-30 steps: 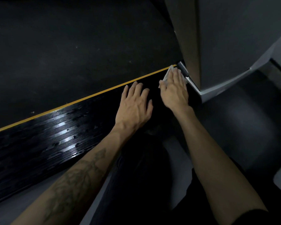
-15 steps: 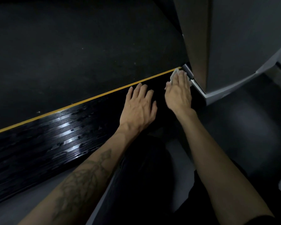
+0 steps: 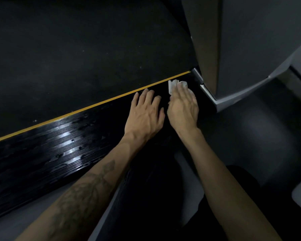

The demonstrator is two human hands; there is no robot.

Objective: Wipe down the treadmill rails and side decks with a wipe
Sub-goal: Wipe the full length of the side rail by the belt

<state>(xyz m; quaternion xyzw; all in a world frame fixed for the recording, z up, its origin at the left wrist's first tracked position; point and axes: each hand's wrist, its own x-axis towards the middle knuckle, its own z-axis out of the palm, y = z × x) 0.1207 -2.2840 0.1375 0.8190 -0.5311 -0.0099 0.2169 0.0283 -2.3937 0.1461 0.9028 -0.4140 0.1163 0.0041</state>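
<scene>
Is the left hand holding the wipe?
No, the wipe lies under the right hand's fingers; the left hand rests flat on the side deck.

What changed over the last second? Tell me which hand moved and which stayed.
The right hand drew the wipe back along the side deck, away from the grey upright it had been touching at the corner. More of the wipe now shows past the fingertips. The left hand stayed flat on the deck beside it.

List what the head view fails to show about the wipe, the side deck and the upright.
- Wipe: mostly hidden under the right hand; its size unclear.
- Side deck: cut off by the left edge; part lies beneath the left hand.
- Upright: top cut off by the frame.
</scene>
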